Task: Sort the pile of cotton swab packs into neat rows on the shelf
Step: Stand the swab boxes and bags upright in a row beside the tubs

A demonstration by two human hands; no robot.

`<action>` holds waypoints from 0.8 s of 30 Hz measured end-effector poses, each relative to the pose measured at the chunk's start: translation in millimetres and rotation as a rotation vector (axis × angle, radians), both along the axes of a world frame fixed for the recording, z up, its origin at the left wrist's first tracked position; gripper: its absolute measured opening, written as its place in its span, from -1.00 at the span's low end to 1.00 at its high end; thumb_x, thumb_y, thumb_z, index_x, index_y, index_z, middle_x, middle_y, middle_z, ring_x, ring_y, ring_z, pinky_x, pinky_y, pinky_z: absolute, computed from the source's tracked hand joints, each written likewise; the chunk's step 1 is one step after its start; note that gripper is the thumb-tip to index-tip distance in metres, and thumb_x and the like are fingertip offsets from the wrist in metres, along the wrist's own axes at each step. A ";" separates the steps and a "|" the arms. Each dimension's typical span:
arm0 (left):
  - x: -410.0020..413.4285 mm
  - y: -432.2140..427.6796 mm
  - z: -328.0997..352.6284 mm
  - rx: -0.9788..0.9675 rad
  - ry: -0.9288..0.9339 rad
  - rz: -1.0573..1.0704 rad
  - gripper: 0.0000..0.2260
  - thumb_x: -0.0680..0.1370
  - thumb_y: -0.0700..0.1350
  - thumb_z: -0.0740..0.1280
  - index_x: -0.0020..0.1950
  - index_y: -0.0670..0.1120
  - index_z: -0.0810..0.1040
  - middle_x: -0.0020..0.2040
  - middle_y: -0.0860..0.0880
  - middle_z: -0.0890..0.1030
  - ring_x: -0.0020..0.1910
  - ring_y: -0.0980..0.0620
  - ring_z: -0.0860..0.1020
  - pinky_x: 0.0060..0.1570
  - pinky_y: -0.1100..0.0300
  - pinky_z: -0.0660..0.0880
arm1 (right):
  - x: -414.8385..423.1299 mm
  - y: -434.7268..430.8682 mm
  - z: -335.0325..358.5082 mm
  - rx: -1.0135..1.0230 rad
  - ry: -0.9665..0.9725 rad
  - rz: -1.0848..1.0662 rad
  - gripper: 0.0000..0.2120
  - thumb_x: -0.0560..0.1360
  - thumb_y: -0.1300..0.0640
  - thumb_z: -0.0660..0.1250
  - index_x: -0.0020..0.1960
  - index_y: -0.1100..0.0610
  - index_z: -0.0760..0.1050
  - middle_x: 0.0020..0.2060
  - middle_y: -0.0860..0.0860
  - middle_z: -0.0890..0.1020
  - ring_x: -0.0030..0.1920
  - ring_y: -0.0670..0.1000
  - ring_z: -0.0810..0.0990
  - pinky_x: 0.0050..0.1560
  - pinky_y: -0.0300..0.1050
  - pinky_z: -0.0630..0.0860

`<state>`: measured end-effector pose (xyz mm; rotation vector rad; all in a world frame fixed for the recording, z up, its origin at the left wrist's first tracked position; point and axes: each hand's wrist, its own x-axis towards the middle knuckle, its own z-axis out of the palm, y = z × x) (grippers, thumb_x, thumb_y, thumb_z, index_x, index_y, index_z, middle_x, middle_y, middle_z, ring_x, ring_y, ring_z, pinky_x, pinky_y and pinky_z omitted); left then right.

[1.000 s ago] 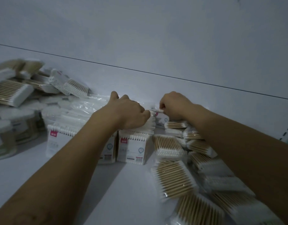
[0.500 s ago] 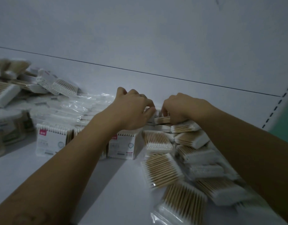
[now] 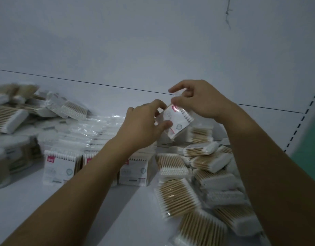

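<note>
I hold one white cotton swab pack point(image 3: 178, 121) with a red label up in the air above the shelf, tilted. My left hand point(image 3: 144, 123) grips its lower left side. My right hand point(image 3: 199, 100) pinches its top edge between thumb and fingers. Below, a row of upright white packs point(image 3: 60, 167) stands on the white shelf point(image 3: 46, 206). To the right lies a loose pile of wooden-stick swab packs point(image 3: 178, 197).
More swab packs are heaped at the far left point(image 3: 9, 118), with round tubs point(image 3: 4, 162) in front of them. Clear plastic bags point(image 3: 85, 128) lie behind the row. The shelf's back panel point(image 3: 153, 50) rises behind; a slotted upright point(image 3: 302, 121) stands at right.
Both hands have risen from the back of the row, lifting one white pack clear of the others. The camera has shifted slightly left and closer.
</note>
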<state>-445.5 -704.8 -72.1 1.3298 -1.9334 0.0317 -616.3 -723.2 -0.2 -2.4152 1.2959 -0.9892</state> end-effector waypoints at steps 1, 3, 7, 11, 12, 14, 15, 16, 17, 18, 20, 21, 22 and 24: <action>1.1 -1.0 1.1 0.014 0.095 -0.013 -0.68 0.51 0.12 0.40 0.19 0.08 0.44 0.02 0.11 0.61 -0.09 0.13 0.59 0.02 0.14 0.54 | 1.8 -0.5 -1.3 0.021 -0.089 0.002 -0.79 0.52 0.05 0.39 0.15 0.01 0.57 -0.24 -0.01 0.70 -0.28 -0.12 0.66 -0.21 -0.17 0.54; 3.5 -3.4 2.1 0.021 0.258 -0.005 -0.76 0.49 0.08 0.44 0.06 0.07 0.46 -0.11 0.16 0.58 -0.24 0.21 0.56 -0.30 0.39 0.50 | 3.5 -2.5 -3.3 0.050 -0.184 -0.004 -0.74 0.49 0.03 0.44 0.16 0.03 0.55 -0.17 -0.01 0.70 -0.21 -0.06 0.69 -0.17 -0.16 0.58; 5.0 -4.7 0.4 0.011 0.419 0.024 -0.83 0.50 0.00 0.45 0.00 0.00 0.52 -0.16 0.15 0.58 -0.29 0.24 0.55 -0.42 0.46 0.43 | 6.2 -3.6 -11.3 -0.028 -0.048 -0.082 -0.67 0.42 0.15 0.51 0.16 -0.05 0.61 -0.03 -0.07 0.64 -0.13 -0.10 0.60 -0.16 -0.27 0.55; 6.6 -7.5 -2.9 -0.013 0.160 0.119 -0.77 0.56 0.10 0.34 0.16 0.04 0.55 0.06 0.08 0.57 -0.02 0.12 0.56 0.02 0.17 0.49 | 14.9 -7.2 -20.9 -0.185 -0.011 -0.237 -0.60 0.46 0.22 0.46 0.22 -0.13 0.58 0.09 -0.08 0.63 0.02 -0.05 0.59 0.02 -0.14 0.56; 7.3 -7.3 -2.7 -0.048 0.088 0.168 -0.74 0.57 0.11 0.30 0.21 0.05 0.54 0.12 0.06 0.56 0.05 0.07 0.54 0.14 0.07 0.45 | 16.3 -9.2 -21.9 -0.210 0.014 -0.291 -0.59 0.47 0.23 0.44 0.24 -0.11 0.56 0.11 -0.07 0.62 0.06 -0.03 0.58 0.08 -0.09 0.55; 8.4 -5.6 -2.2 -0.085 -0.027 0.224 -0.72 0.59 0.11 0.25 0.26 0.07 0.52 0.18 0.05 0.56 0.15 0.03 0.51 0.24 0.01 0.34 | 19.0 -15.0 -25.4 -0.197 0.133 -0.367 -0.58 0.47 0.22 0.43 0.28 -0.07 0.50 0.16 -0.04 0.58 0.11 0.02 0.55 0.10 -0.08 0.50; 8.8 -5.5 -2.0 -0.084 -0.077 0.232 -0.72 0.60 0.10 0.23 0.27 0.08 0.51 0.19 0.06 0.57 0.17 0.02 0.50 0.24 0.00 0.28 | 21.3 -19.2 -27.7 -0.175 0.207 -0.382 -0.59 0.47 0.21 0.43 0.27 -0.05 0.49 0.16 -0.02 0.57 0.12 0.04 0.54 0.08 -0.08 0.48; 9.4 -5.8 -2.4 -0.075 -0.123 0.232 -0.73 0.61 0.10 0.21 0.27 0.10 0.51 0.19 0.06 0.57 0.18 0.02 0.50 0.24 0.00 0.26 | 24.3 -22.8 -29.9 -0.158 0.272 -0.381 -0.62 0.47 0.21 0.43 0.25 -0.02 0.49 0.16 0.00 0.57 0.11 0.05 0.54 0.05 -0.08 0.47; 10.2 -5.6 -2.6 -0.065 -0.156 0.231 -0.74 0.61 0.09 0.21 0.26 0.11 0.52 0.19 0.07 0.57 0.18 0.02 0.49 0.24 0.00 0.24 | 27.0 -26.4 -31.8 -0.148 0.324 -0.371 -0.65 0.48 0.21 0.43 0.22 0.00 0.50 0.15 0.01 0.57 0.09 0.05 0.54 0.02 -0.09 0.46; 11.6 -5.9 -2.7 -0.056 -0.175 0.231 -0.75 0.61 0.07 0.20 0.25 0.12 0.53 0.18 0.07 0.58 0.17 0.01 0.49 0.24 0.00 0.23 | 29.0 -29.5 -33.0 -0.148 0.367 -0.360 -0.68 0.48 0.21 0.43 0.21 0.02 0.51 0.14 0.01 0.57 0.08 0.05 0.54 -0.01 -0.10 0.44; 14.0 -5.3 -2.8 -0.040 -0.189 0.236 -0.76 0.62 0.06 0.20 0.25 0.12 0.53 0.18 0.07 0.58 0.18 0.02 0.49 0.26 0.00 0.22 | 30.5 -36.0 -34.8 -0.150 0.434 -0.345 -0.71 0.48 0.21 0.43 0.17 0.04 0.53 0.11 0.01 0.57 0.05 0.06 0.54 -0.04 -0.10 0.42; 14.5 -5.1 -3.4 -0.033 -0.195 0.240 -0.75 0.62 0.06 0.19 0.25 0.12 0.53 0.18 0.08 0.58 0.18 0.01 0.49 0.26 0.00 0.21 | 30.7 -39.0 -35.8 -0.145 0.466 -0.336 -0.72 0.47 0.21 0.43 0.16 0.04 0.53 0.11 0.01 0.56 0.06 0.06 0.53 -0.05 -0.11 0.42; 14.6 -5.3 -4.3 -0.030 -0.200 0.241 -0.75 0.61 0.06 0.19 0.25 0.11 0.53 0.18 0.08 0.58 0.18 0.01 0.49 0.25 0.00 0.21 | 31.2 -42.2 -37.1 -0.130 0.498 -0.320 -0.72 0.47 0.21 0.44 0.14 0.04 0.53 0.10 0.00 0.55 0.06 0.05 0.52 -0.05 -0.11 0.41; 14.1 -5.9 -5.8 -0.022 -0.213 0.238 -0.75 0.61 0.05 0.19 0.24 0.11 0.53 0.17 0.07 0.59 0.19 0.00 0.48 0.23 0.01 0.19 | 33.4 -48.4 -40.8 -0.096 0.545 -0.260 -0.73 0.44 0.20 0.47 0.09 0.02 0.51 0.08 0.00 0.55 0.05 0.05 0.52 -0.04 -0.12 0.41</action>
